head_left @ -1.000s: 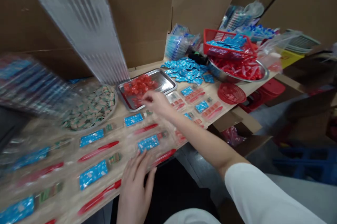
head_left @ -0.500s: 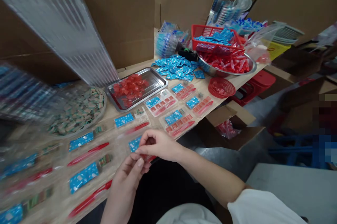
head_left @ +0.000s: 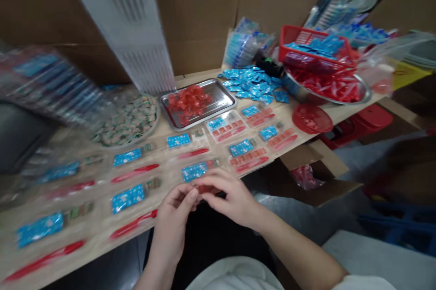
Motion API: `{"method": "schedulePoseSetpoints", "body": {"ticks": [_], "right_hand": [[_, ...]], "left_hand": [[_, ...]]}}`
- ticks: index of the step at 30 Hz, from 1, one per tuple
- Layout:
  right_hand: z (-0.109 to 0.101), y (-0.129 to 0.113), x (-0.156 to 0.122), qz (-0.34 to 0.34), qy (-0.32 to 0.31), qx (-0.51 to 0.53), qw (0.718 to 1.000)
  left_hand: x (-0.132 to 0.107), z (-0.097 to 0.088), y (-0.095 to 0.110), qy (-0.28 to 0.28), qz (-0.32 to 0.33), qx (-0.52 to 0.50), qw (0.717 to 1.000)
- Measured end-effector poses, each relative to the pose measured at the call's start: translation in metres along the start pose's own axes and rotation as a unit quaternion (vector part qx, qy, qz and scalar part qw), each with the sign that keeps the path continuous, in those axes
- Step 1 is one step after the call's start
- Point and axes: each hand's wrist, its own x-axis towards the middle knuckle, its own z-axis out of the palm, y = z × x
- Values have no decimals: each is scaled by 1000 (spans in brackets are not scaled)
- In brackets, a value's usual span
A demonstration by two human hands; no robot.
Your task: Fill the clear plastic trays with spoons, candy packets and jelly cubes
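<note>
My left hand (head_left: 174, 217) and my right hand (head_left: 229, 197) meet at the near edge of the wooden table (head_left: 102, 242), fingers pinched together on small red packets (head_left: 206, 188) held between them. Just beyond the fingers lies a clear tray with a blue packet (head_left: 194, 172) in it. Further back a steel tray (head_left: 223, 99) holds a heap of red packets (head_left: 188, 101). Rows of clear trays with blue packets (head_left: 127, 197) and red spoons (head_left: 134, 225) cover the table to the left.
A round dish of green packets (head_left: 127, 122) sits left of the steel tray. Loose blue packets (head_left: 254, 85), a steel bowl of red spoons (head_left: 329, 85), a red basket (head_left: 315, 47) and a small red basket (head_left: 311, 118) stand at the right. Cardboard walls rise behind; an open box (head_left: 313, 176) is below.
My right hand came back from the steel tray to the near table edge and met the left hand, which lifted off the table. Both now pinch red packets. The view has swung.
</note>
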Motion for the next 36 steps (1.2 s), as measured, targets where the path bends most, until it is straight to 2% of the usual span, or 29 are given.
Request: {"method": "schedulePoseSetpoints", "body": {"ticks": [2, 4, 5, 7, 9, 10, 12, 16, 18, 20, 22, 24, 26, 28, 31, 32, 33, 35, 36], "right_hand": [[-7, 4, 0, 7, 17, -51, 999], [-16, 10, 7, 25, 38, -102, 994], [-21, 14, 13, 25, 55, -141, 988], [-27, 20, 28, -6, 68, -234, 970], [-27, 24, 42, -60, 26, -316, 946], [-25, 26, 49, -83, -1, -350, 933], [-17, 28, 57, -110, -39, -408, 906], [-7, 29, 59, -105, -47, -480, 869], [-10, 27, 60, -97, -57, -488, 865], [-21, 26, 72, -104, -90, -468, 873], [-36, 27, 100, -99, -96, -434, 890], [-51, 33, 140, -50, -34, -432, 900], [-60, 43, 184, 14, 32, -482, 875], [-62, 54, 219, 61, 55, -510, 856], [-60, 65, 239, 91, 56, -513, 852], [-60, 65, 236, 92, 60, -488, 866], [-60, 64, 229, 92, 65, -436, 893], [-60, 55, 205, 106, 68, -249, 960], [-60, 49, 189, 116, 61, -131, 983]], "left_hand": [[-2, -2, -3, 10, 53, 88, 995], [-3, -8, -7, 32, 147, 220, 964], [-4, -11, -11, 39, 205, 294, 933], [-3, -19, -18, 31, 307, 423, 852], [0, -25, -24, 5, 361, 506, 784], [1, -27, -26, -3, 375, 531, 760], [3, -29, -28, -5, 391, 558, 732], [6, -29, -26, -5, 392, 565, 726], [7, -29, -25, -2, 393, 558, 731], [8, -29, -26, 2, 394, 552, 735], [9, -30, -26, 4, 392, 548, 739], [9, -30, -27, 5, 389, 546, 742], [9, -29, -27, 3, 386, 545, 744], [8, -29, -27, 0, 377, 548, 746], [8, -29, -25, -3, 370, 549, 749], [8, -29, -25, -4, 371, 548, 750], [8, -29, -23, -5, 373, 546, 750], [8, -30, -21, -5, 373, 545, 750], [8, -30, -19, -4, 373, 548, 749]]}}
